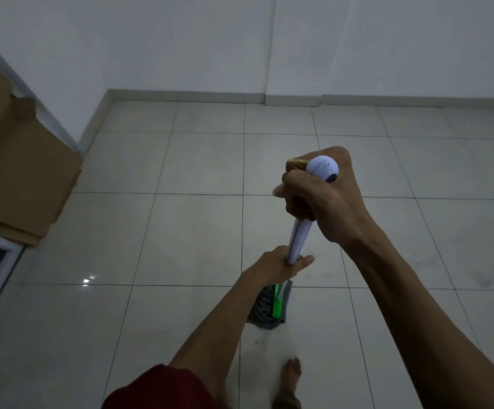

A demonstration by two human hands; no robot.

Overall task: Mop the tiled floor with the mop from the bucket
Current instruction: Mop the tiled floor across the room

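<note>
Hands: right hand [319, 199] grips mop [300, 240] top, left hand [279, 265] lower.
Advice: press head [265, 309] flat; stroke toward 12 o'clock.

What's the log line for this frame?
phase: mopping | right hand: grips handle top | left hand: grips handle lower | mop head: on tiled floor
</note>
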